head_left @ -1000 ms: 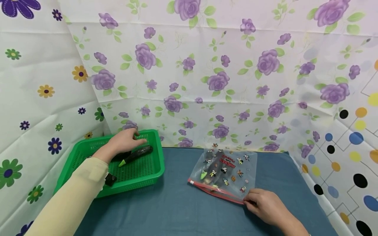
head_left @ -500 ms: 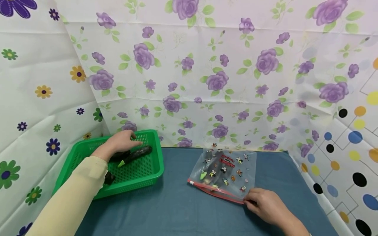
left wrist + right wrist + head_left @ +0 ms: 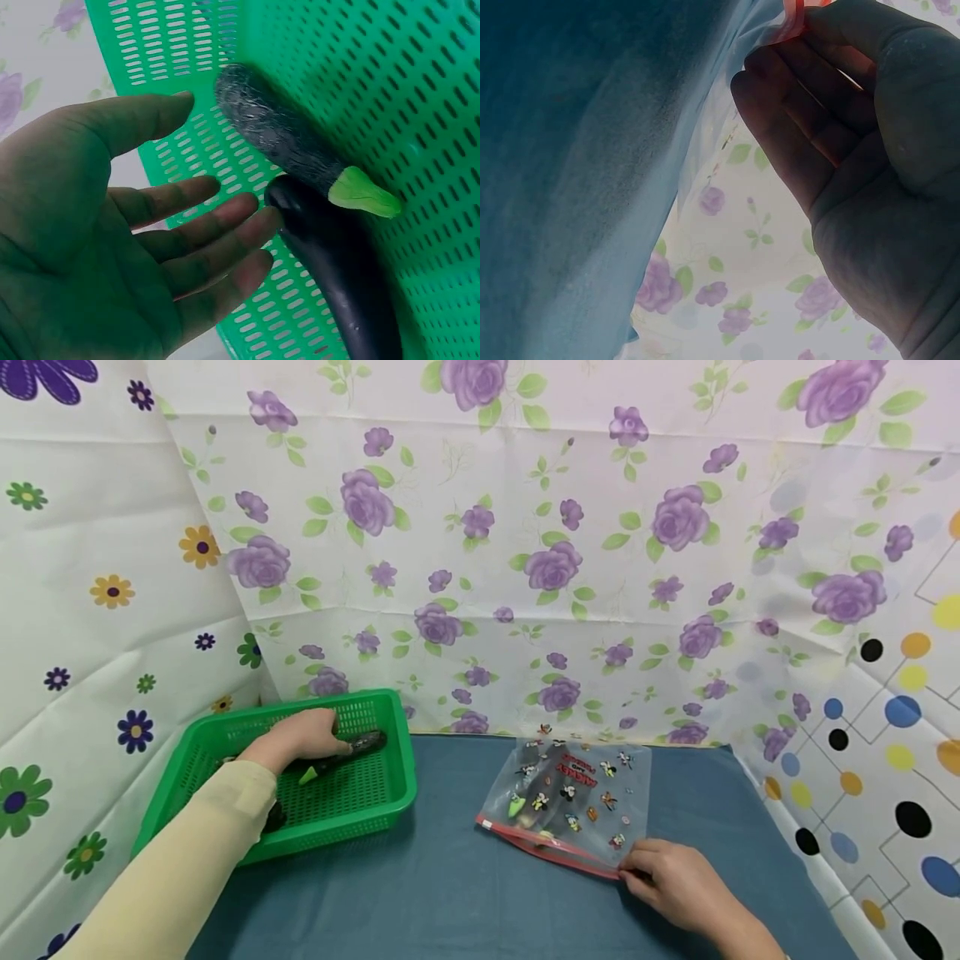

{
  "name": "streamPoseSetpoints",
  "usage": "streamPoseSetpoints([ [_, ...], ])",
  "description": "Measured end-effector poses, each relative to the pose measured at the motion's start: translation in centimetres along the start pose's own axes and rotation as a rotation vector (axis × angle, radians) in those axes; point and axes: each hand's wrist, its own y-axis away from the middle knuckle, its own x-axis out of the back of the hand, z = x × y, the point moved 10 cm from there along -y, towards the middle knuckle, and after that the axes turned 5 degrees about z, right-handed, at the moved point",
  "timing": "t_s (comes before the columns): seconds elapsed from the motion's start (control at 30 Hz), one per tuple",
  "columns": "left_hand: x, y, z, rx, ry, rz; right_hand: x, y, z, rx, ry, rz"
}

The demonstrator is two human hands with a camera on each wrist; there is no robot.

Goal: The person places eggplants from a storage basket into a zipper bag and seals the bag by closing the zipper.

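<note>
My left hand (image 3: 303, 737) reaches down into the green basket (image 3: 407, 777). In the left wrist view its fingers and thumb are spread, with nothing between them. Just beyond the fingertips lie a rough-skinned dark eggplant (image 3: 281, 131) with a light green stem end and a smooth, glossy dark eggplant (image 3: 341, 266). On the right, my right hand (image 3: 675, 883) pinches the near right corner of a clear zip bag (image 3: 600, 802) with a red zipper edge and cartoon prints. Through the plastic show a dark shape and a bright green stem end; the rest is hard to make out.
Another dark object (image 3: 275, 817) sits at the near side of the basket, partly hidden by the sleeve. A blue cloth (image 3: 450, 893) covers the table. Patterned sheets (image 3: 465, 568) stand behind and at both sides.
My left hand has lowered toward the eggplants in the basket and now covers part of the rough one in the head view. My right hand and the bag stay put.
</note>
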Motion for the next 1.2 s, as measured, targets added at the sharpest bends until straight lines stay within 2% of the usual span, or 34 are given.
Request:
streamPoseSetpoints([
  [0.17,-0.9,-0.7,-0.6,-0.009,-0.017,-0.027,-0.1,0.1,0.2,-0.006,-0.007,-0.007],
  [0.4,-1.9,-0.1,0.2,-0.015,-0.024,-0.087,-0.1,0.0,0.2,-0.006,0.000,-0.006],
  [0.63,-2.1,-0.2,0.4,-0.004,-0.077,-0.078,0.2,0.0,0.0,0.008,0.005,0.011],
  [0.8,-2.7,-0.2,0.3,0.013,-0.082,-0.106,0.1,0.1,0.0,0.004,-0.004,0.003],
  [1.03,-4.2,0.1,0.0,0.032,-0.075,-0.194,0.1,0.1,0.1,0.003,0.011,0.003],
  [1.2,-4.9,0.1,-0.3,0.044,-0.033,-0.211,0.1,0.1,0.1,0.009,0.020,0.001],
])
